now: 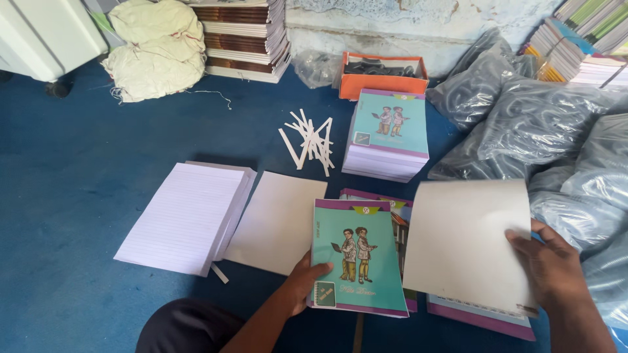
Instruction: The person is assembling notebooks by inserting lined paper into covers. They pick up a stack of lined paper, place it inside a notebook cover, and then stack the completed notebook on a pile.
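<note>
Blue floor (pixel 78 196), seen from above. My left hand (pixel 302 278) grips the teal notebook (pixel 356 258) at its lower edge; right of it, my right hand (pixel 549 261) pinches a blank cover sheet (pixel 468 245). Lined pages (pixel 183 216) lie left of that notebook.

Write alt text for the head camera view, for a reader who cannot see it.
Over a blue carpeted floor, the person's left hand grips a teal, purple-edged notebook cover while the right hand lifts a plain white card sheet. Nearby lie a stack of ruled white paper, a pile of finished teal notebooks, scattered white paper strips and grey plastic bags.
</note>
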